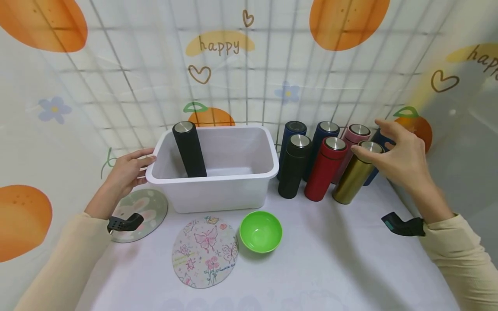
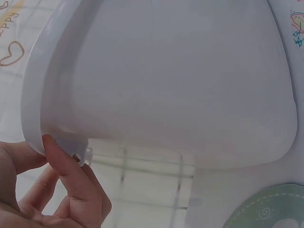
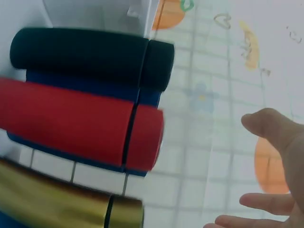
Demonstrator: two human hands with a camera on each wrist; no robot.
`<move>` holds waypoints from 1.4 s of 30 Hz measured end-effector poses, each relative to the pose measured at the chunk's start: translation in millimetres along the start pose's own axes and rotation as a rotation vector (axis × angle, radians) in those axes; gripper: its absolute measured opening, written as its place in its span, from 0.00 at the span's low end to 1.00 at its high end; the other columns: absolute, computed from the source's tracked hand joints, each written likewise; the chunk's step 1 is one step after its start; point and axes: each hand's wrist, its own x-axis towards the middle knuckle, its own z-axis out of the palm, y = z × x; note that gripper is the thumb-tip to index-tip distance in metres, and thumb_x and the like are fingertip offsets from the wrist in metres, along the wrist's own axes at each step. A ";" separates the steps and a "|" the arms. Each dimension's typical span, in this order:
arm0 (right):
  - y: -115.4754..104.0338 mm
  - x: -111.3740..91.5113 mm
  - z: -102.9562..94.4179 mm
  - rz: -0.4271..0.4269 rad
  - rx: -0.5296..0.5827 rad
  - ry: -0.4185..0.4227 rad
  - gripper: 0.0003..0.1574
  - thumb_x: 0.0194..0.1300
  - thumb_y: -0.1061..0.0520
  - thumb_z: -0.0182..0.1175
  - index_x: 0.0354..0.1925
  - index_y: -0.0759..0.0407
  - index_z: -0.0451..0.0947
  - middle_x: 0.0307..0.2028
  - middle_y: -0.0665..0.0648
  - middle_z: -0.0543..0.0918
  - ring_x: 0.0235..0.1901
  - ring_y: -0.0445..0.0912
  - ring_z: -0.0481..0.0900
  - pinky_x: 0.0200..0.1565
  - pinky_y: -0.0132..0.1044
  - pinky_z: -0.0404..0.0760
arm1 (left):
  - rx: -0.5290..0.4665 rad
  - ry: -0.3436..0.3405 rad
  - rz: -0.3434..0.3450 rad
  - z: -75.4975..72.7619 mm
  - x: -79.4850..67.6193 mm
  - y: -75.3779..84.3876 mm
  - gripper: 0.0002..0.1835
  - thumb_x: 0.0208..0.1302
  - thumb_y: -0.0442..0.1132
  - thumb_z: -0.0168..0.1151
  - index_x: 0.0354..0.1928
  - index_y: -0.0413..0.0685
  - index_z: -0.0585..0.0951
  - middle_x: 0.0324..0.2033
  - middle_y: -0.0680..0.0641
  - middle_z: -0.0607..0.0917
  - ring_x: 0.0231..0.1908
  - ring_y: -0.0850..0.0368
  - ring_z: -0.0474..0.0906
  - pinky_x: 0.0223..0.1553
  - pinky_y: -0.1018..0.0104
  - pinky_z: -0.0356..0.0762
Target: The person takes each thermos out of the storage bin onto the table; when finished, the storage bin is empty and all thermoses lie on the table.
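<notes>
My left hand (image 1: 126,172) pinches the left rim of a white plastic bin (image 1: 218,194); thumb and fingertips meet at that rim in the left wrist view. A black thermos (image 1: 190,151) with a steel-topped lid leans inside the bin, toward its left end. Over at the right, my right hand (image 1: 406,157) is held with thumb and fingers spread apart, holding nothing. In the head view its thumb overlaps the lid of a gold thermos (image 1: 353,180); the right wrist view shows a gap between that hand and the bottles. Beside the gold one stands a red thermos (image 1: 326,170).
A dark thermos (image 1: 295,168), a pink thermos (image 1: 351,138) and several blue ones stand grouped right of the bin. In front lie a green bowl (image 1: 260,232), a butterfly-patterned round mat (image 1: 205,263) and a green rabbit mat (image 1: 153,211). A wire grid (image 1: 268,86) rises behind.
</notes>
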 end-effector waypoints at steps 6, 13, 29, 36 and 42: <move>-16.1 -6.1 7.7 -0.058 0.017 -0.005 0.52 0.53 0.41 0.77 0.70 0.55 0.69 0.61 0.66 0.77 0.57 0.62 0.77 0.52 0.55 0.78 | -0.004 0.001 0.006 1.0 -1.4 0.8 0.33 0.72 0.48 0.60 0.75 0.48 0.64 0.47 0.55 0.79 0.37 0.62 0.83 0.34 0.68 0.81; -33.9 -9.4 25.2 -0.153 0.079 -0.009 0.45 0.54 0.48 0.78 0.66 0.59 0.73 0.58 0.65 0.80 0.54 0.61 0.79 0.49 0.58 0.79 | 0.021 0.011 0.011 -0.1 -1.9 -0.1 0.33 0.73 0.49 0.59 0.76 0.49 0.63 0.52 0.51 0.76 0.37 0.62 0.83 0.36 0.68 0.81; -62.7 -2.9 62.9 -0.320 0.204 -0.033 0.39 0.55 0.53 0.77 0.62 0.61 0.77 0.57 0.63 0.81 0.57 0.57 0.78 0.49 0.55 0.81 | 0.038 0.015 0.006 0.0 -2.7 -0.7 0.34 0.73 0.50 0.59 0.76 0.51 0.62 0.55 0.47 0.75 0.38 0.62 0.84 0.37 0.68 0.82; -76.9 3.1 77.0 -0.325 0.271 -0.065 0.39 0.54 0.52 0.78 0.62 0.61 0.76 0.58 0.61 0.81 0.58 0.53 0.78 0.51 0.52 0.81 | 0.049 0.028 0.011 -0.3 -4.8 0.0 0.34 0.73 0.51 0.59 0.76 0.51 0.63 0.56 0.46 0.75 0.37 0.61 0.83 0.36 0.68 0.81; -86.9 9.3 88.0 -0.296 0.312 -0.113 0.36 0.56 0.49 0.76 0.60 0.58 0.79 0.57 0.58 0.81 0.57 0.52 0.78 0.51 0.50 0.82 | 0.057 0.030 0.010 -0.9 -2.9 1.4 0.33 0.73 0.49 0.60 0.75 0.51 0.64 0.49 0.54 0.80 0.37 0.61 0.83 0.36 0.67 0.81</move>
